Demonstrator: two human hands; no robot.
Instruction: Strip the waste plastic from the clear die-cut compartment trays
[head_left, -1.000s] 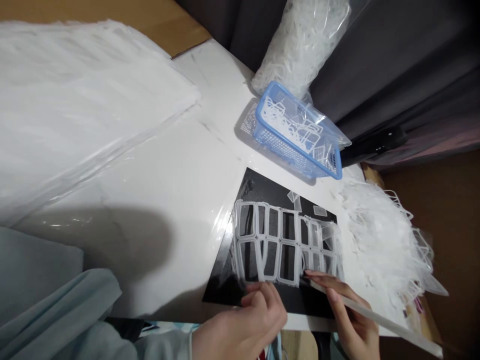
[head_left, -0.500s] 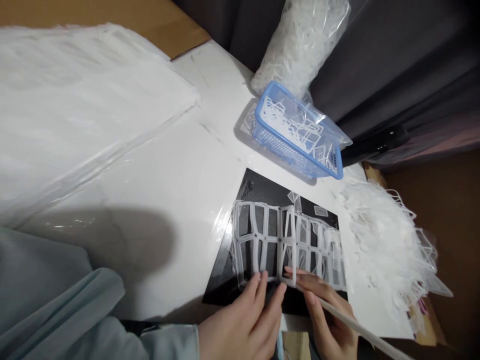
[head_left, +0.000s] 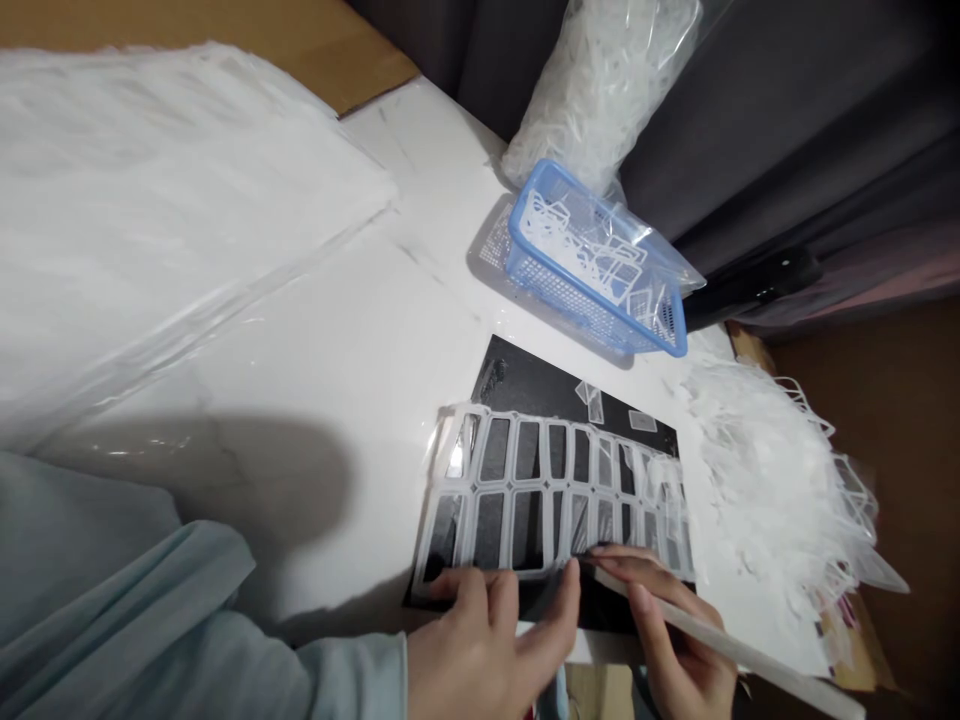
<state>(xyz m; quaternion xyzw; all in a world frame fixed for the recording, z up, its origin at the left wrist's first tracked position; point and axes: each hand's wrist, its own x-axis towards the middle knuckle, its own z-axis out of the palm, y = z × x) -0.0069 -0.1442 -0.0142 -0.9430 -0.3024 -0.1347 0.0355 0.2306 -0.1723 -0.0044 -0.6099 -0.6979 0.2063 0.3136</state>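
A white plastic grid of rectangular frames (head_left: 525, 480) lies stretched over a black mat (head_left: 525, 385) at the near edge of the white table (head_left: 360, 330). My left hand (head_left: 487, 650) rests with its fingers spread flat on the grid's near edge. My right hand (head_left: 667, 630) is closed on a long white stick (head_left: 750, 655), its tip touching the grid's lower right part. A few small clear rectangles (head_left: 592, 400) lie loose on the mat beyond the grid.
A blue mesh basket (head_left: 592, 290) with clear pieces stands behind the mat. A heap of white plastic offcuts (head_left: 765, 480) lies to the right, a clear bag of them (head_left: 600, 80) at the back. A big stack of white sheets (head_left: 150, 200) fills the left.
The grid has been pulled flat and wider to the left. My left hand has gone from pinching its edge to lying spread on it. My right hand stays on the stick.
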